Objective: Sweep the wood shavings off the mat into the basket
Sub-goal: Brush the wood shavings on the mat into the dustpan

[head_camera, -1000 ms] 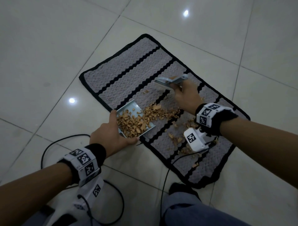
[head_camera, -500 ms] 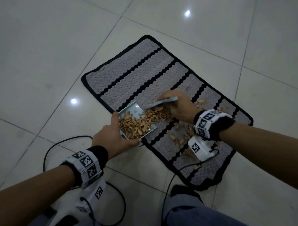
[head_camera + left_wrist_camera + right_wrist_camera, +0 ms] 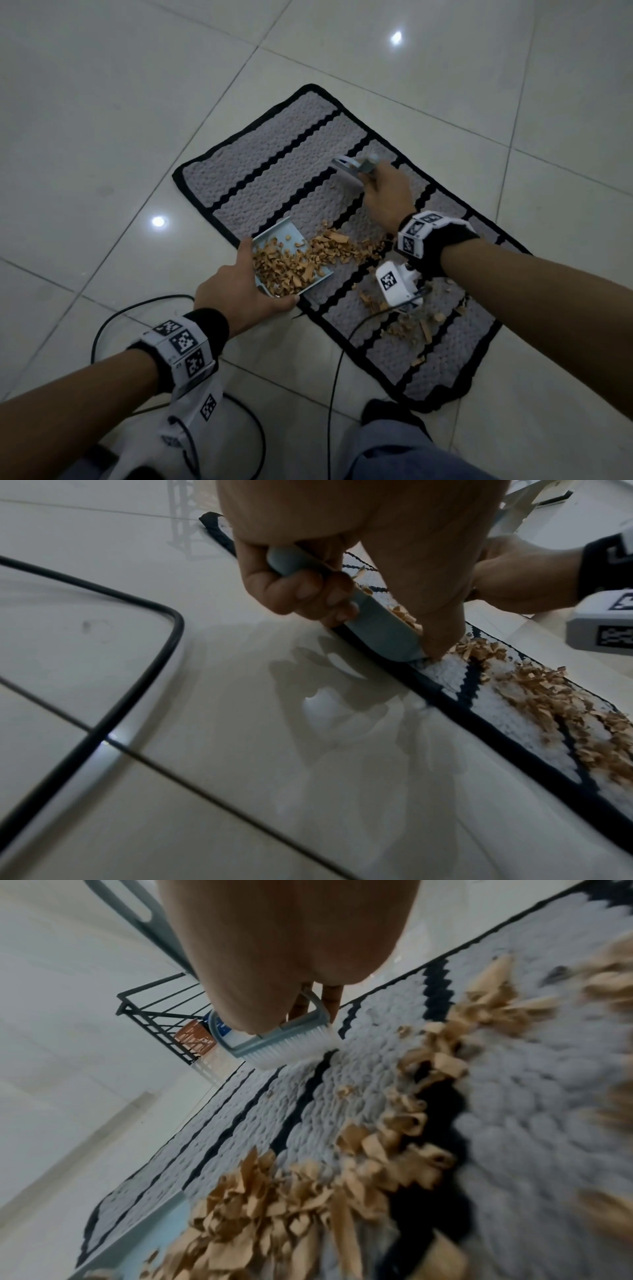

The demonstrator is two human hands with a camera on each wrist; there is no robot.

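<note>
1. The left hand [image 3: 236, 291] grips the near edge of a pale blue dustpan [image 3: 291, 253], thumb along its side wall and fingers [image 3: 308, 593] curled round its handle. The handle is mostly hidden inside the fist in the left wrist view.
2. The dustpan lies on the mat [image 3: 274, 171] at its near-left border, its open mouth facing the right hand.
3. Shavings [image 3: 301, 263] fill the dustpan and spill in a band from its mouth across the mat. A looser scatter lies farther right, partly hidden by the right wrist's camera [image 3: 397, 281].
4. The right hand [image 3: 387, 195] holds a brush [image 3: 356, 166] beyond the band of shavings. Its fingers wrap the grip, though the palm hides most of them in the right wrist view. The bristles [image 3: 294, 1047] sit just at the mat; whether they touch it cannot be told.
5. The brush is blurred in the head view.
6. No basket can be made out with certainty. A dark wire rack [image 3: 161, 1015] stands past the mat's far end, its contents unclear.
7. A black cable [image 3: 144, 308] loops on the floor [image 3: 102, 102] near the left wrist.
</note>
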